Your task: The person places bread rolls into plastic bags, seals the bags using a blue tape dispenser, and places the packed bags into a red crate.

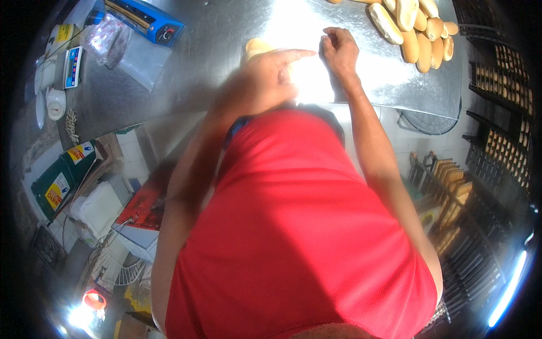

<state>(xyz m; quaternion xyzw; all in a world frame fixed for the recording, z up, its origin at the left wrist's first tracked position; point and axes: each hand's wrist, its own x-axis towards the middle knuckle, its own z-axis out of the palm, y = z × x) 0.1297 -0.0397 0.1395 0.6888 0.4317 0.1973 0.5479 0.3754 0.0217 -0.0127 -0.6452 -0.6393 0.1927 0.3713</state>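
Before me is a stainless steel table (203, 59) with strong glare on it. My left hand (275, 78) is over the table close to its front edge, index finger stretched to the right and thumb apart. Partly behind that hand shows a bread roll (257, 45); whether the hand touches it I cannot tell. My right hand (341, 48) lies to the right at the glare's edge, its fingers curled, with nothing visible in them. A pile of elongated bread rolls (410, 45) lies at the table's far right.
At the far left are a blue bag sealer (163, 25), clear plastic bags (142, 59), a digital scale (73, 67) and a white dial scale (56, 104). Racks of bread (504, 84) stand at right. A round fan (432, 120) is below the table's right edge.
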